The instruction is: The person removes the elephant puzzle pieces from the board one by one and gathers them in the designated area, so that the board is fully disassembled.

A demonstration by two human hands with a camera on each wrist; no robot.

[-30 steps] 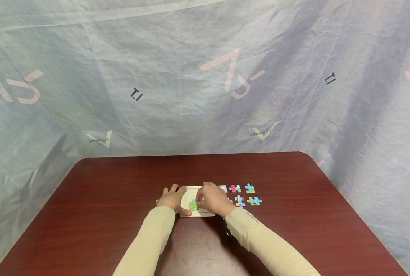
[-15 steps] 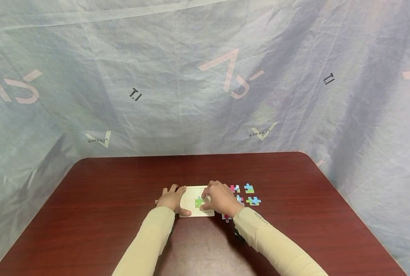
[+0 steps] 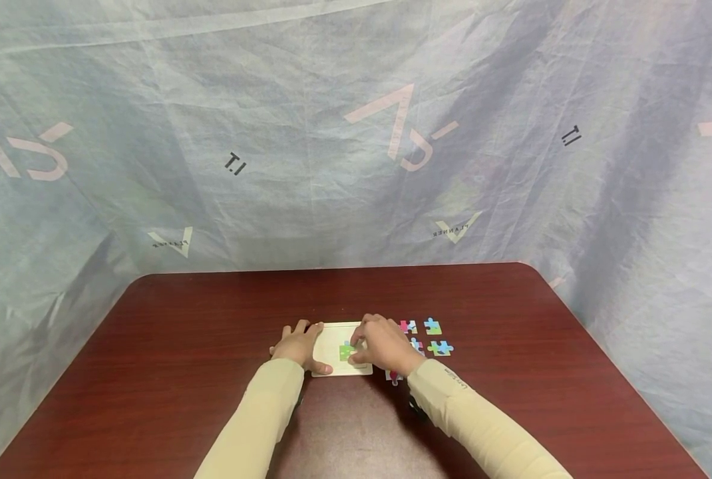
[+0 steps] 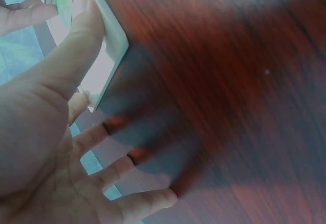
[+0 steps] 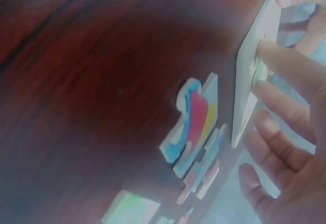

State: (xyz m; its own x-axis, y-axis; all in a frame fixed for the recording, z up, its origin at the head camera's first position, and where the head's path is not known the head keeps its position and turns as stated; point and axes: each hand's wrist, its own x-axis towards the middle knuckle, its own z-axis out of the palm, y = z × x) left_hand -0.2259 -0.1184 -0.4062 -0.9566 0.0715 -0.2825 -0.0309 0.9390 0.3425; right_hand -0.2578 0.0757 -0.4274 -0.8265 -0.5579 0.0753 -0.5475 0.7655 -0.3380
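A pale, flat puzzle board (image 3: pixel 327 338) lies on the table between both hands. My left hand (image 3: pixel 295 347) is spread along its left side. The thumb (image 4: pixel 84 28) rests on the board near its front left corner, and the index fingertip touches the far left corner. On the board lies a small green puzzle piece (image 3: pixel 345 353) with a blue tab. My right hand (image 3: pixel 386 344) pinches this piece at its right side between thumb and fingers. In the right wrist view the fingers cover most of the piece, and the other fingers hang beside the board (image 5: pixel 244 89).
Several loose puzzle pieces lie right of the board, among them a blue-green one (image 3: pixel 441 348), another (image 3: pixel 432 326) behind it, and a pink one (image 3: pixel 394 377) near the board's front right corner. The dark red table (image 3: pixel 182 352) extends around; a grey cloth (image 3: pixel 308 166) hangs behind.
My right hand has slid the green puzzle piece a little to the right across the board, then stayed nearly still. A pink piece near the front has come into sight. The left hand stays put.
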